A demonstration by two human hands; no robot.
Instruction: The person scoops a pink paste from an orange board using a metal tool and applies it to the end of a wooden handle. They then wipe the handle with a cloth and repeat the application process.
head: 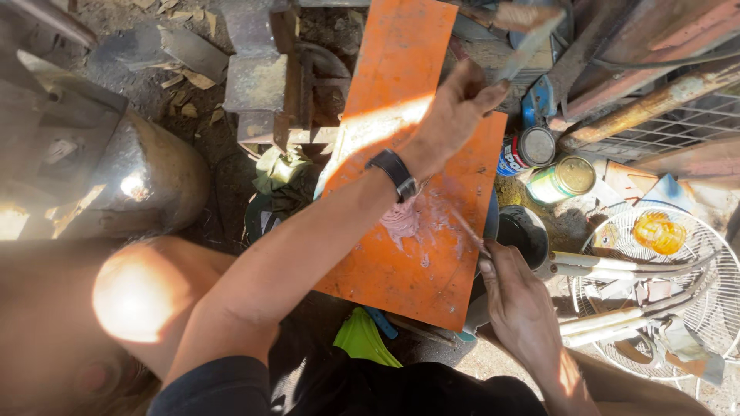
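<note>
Across the middle lies an orange metal sheet (401, 177), smeared pinkish near its centre; it looks stiff, thin and sharp-edged, best gripped along a bare side. The left hand (451, 115) reaches over its far part, closed round a blurred flat tool (528, 46). Near right, the right hand (520, 304) pinches a thin stick (468, 231) touching the sheet. Beyond stand two tins (551, 166); the sheet's near edge hides what supports it.
</note>
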